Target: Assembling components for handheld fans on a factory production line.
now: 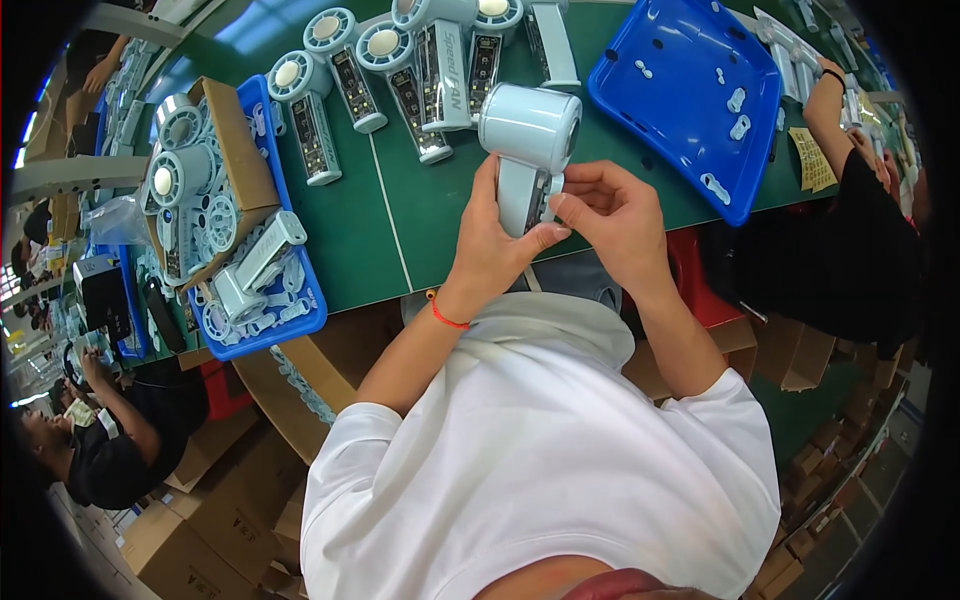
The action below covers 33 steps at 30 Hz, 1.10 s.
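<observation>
Busy workshop bkgd: cartons on the floor, co-workers L & R, green worktop (350, 240) across the top. In the head view, our only one, we see the pale-blue handheld fan (527, 128) up in front of our chest, over the worktop's near edge. Its long axis runs roughly fore-aft: round head away from us, handle toward us, slight tilt. Our left hand (490, 225) is wrapped round the handle from the L, thumb across its lower end. Our right hand (620, 220) is at the handle's R side, thumb & index nearly together, touching it; can't tell if they pinch a small pc.

Containers: blue tray (682, 112) on the R w/ a few small pale pcs, well spread. Blue bin (268, 343) on the L w/ loose housings & small parts; a carton (245, 150) w/ fan heads & rings sits in or against it. Ahead, a row of fans (403, 88), most w/ circuit boards showing.
</observation>
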{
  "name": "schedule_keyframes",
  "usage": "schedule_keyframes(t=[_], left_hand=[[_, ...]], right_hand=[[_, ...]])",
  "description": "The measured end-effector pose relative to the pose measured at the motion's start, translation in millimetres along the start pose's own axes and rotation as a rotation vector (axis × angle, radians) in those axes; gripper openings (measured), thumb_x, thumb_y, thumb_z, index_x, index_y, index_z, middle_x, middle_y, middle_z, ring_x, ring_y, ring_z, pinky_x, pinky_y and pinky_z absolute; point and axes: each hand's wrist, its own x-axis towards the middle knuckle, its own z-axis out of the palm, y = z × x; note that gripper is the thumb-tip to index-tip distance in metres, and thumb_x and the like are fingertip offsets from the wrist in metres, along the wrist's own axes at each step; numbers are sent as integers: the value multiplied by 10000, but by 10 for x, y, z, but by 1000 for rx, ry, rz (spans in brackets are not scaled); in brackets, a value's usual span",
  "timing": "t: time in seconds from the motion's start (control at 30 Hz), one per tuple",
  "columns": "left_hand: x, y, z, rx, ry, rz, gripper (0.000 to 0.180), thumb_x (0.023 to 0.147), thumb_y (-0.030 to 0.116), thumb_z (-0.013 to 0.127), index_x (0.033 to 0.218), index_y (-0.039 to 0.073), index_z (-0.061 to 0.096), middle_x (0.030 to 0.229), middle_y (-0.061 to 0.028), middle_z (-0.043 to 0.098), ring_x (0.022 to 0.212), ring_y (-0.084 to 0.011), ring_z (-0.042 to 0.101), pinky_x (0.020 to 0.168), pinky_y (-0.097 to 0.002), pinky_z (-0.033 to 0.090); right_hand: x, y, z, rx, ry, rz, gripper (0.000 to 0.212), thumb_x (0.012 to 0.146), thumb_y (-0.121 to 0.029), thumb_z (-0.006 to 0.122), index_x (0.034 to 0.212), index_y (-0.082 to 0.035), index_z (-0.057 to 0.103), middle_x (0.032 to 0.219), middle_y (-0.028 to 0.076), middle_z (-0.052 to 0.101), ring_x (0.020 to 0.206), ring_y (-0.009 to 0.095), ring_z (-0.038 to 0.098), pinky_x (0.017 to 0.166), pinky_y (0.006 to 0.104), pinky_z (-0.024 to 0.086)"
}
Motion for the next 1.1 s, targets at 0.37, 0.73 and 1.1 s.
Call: schedule_keyframes(t=[0.37, 0.73, 1.1], left_hand=[[-12, 51, 49, 293, 71, 32, 773, 641, 164, 747, 1244, -64, 321, 1108, -222, 507, 992, -328, 539, 831, -369, 436], [1, 83, 20, 400, 51, 45, 619, 674, 134, 646, 1190, -66, 370, 945, -220, 574, 829, -331, 597, 735, -371, 473], [-42, 38, -43, 255, -140, 146, 727, 708, 165, 625, 1276, -62, 231, 993, -255, 560, 861, -375, 598, 753, -371, 471]], right_hand=[[40, 69, -16, -81, 8, 16, 211, 762, -38, 653, 925, 59, 559, 810, 111, 631, 718, 122, 609, 638, 243, 503], [176, 10, -109, -145, -119, 202, 303, 742, -92, 682, 985, 32, 551, 834, 79, 618, 714, 110, 596, 645, 248, 500], [48, 418, 17, 262, -237, -94, 548, 773, -292, 692, 1178, 2, 469, 1060, 89, 540, 955, 138, 523, 820, 270, 438]])
